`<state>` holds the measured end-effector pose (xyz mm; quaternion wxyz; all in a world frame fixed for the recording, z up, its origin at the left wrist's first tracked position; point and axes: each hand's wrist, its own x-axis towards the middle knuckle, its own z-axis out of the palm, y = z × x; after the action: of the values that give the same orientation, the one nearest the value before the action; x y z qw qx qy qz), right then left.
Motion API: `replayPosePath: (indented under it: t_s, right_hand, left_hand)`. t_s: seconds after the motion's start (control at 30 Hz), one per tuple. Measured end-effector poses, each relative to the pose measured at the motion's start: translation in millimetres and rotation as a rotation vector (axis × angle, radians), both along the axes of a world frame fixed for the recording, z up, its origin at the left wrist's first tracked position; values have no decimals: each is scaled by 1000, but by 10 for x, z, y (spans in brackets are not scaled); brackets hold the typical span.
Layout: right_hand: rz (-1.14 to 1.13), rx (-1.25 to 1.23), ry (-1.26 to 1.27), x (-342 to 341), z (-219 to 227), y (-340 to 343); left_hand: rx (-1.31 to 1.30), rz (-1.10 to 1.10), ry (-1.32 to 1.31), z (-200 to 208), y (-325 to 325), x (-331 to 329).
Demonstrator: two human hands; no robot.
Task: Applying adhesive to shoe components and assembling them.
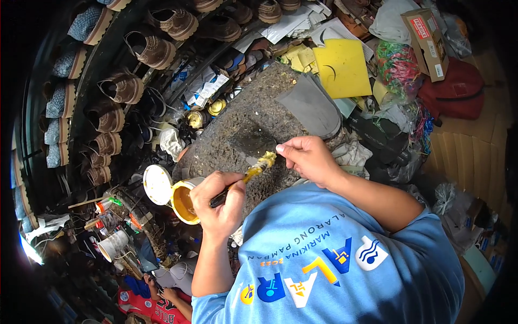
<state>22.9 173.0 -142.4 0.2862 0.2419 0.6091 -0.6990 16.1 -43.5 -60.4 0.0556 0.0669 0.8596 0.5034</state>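
My left hand (218, 202) is closed around the dark handle of a brush (261, 166). Thick yellow paste coats its bristles, which point up and right toward my other hand. My right hand (307, 158) is closed in a pinch beside the bristle tip; what lies between its fingertips is too small to make out. A dark flat piece (252, 141) lies on the rough, crusted work surface (221, 143), just left of those fingertips. Left of my left hand, an open tub (182, 204) of amber paste sits tilted, with a white round lid (157, 184) at its rim.
Racks of brown shoes (123, 88) curve along the left. Grey sheets (310, 105) and a yellow sheet (342, 68) lie beyond my hands. A cardboard box (424, 43) and red bag (453, 94) are at far right. Another person's hand (170, 295) shows at lower left.
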Motion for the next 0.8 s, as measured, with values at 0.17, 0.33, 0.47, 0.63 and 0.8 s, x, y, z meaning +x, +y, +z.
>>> replayPosePath:
  t_s: [0.17,0.33,0.47,0.63,0.8]
  right_hand:
    - [70,197,172,49,-312,-77]
    - [133,410,325,29,-132,-146]
    - [164,503,411,24,-122,-154]
    - [206,568,450,27,-152,-136]
    - [174,531,492,50,-228,-139]
  left_hand:
    - [-19,-47,-18,-20,-1,53]
    - [-111,49,74,-130,-67,-3]
    - [-91,-82,106,-248,60,-28]
    - [-82,-204,60,-81,-107,46]
    - [-75,-235,117,-151,11,-50]
